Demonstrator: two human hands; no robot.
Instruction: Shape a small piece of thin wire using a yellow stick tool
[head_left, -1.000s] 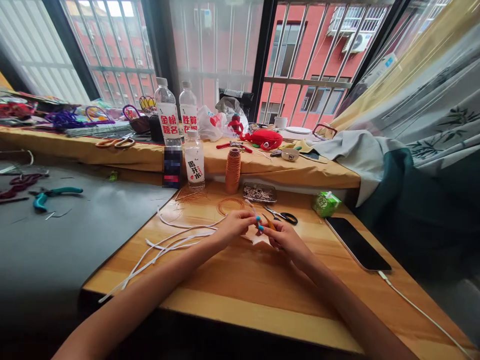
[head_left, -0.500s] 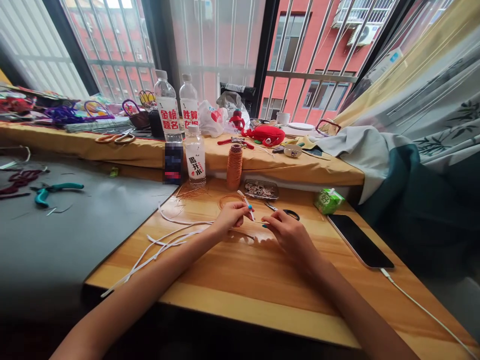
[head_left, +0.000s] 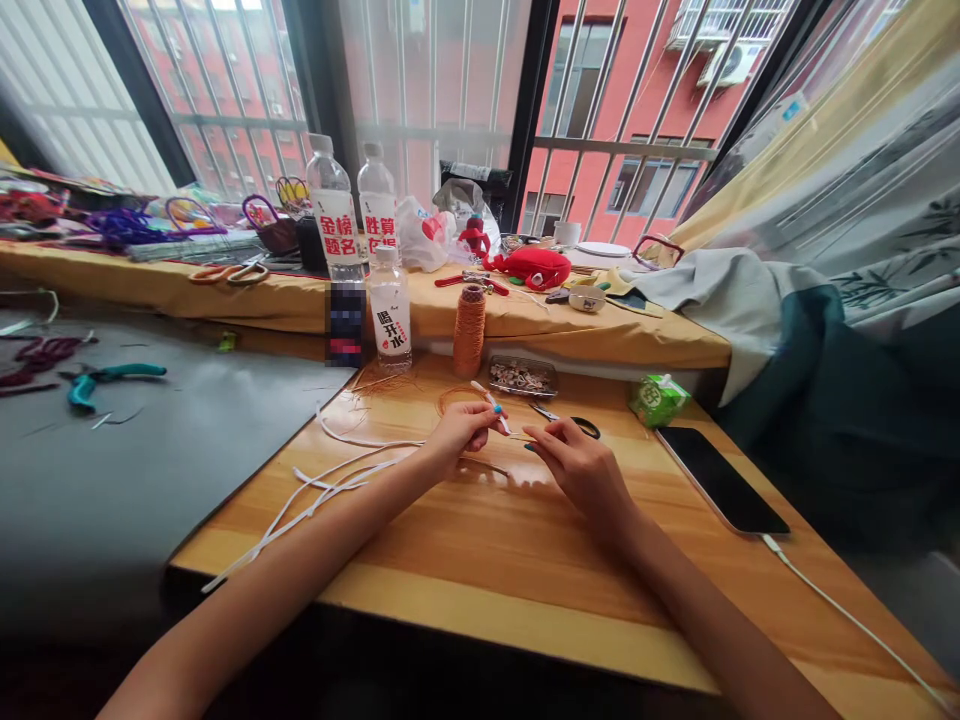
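Observation:
Near the middle of the wooden table my left hand is closed, pinching a short piece of white cord that slants up past the fingertips. My right hand is a little to its right, thumb and finger pinched on a thin thread or wire that runs toward the white cord's lower end. Whether the two are joined is too small to tell. Long white cords lie to the left, partly under my left forearm. Black-handled scissors rest just beyond my right hand.
A cone of orange-brown thread and a clear tray of small pieces stand at the back. A water bottle is left of them. To the right are a green carton and a phone. Teal pliers lie far left.
Both hands stay almost in place. The fingertips of my right hand and the thin strand have shifted slightly upward, near the lower end of the white cord.

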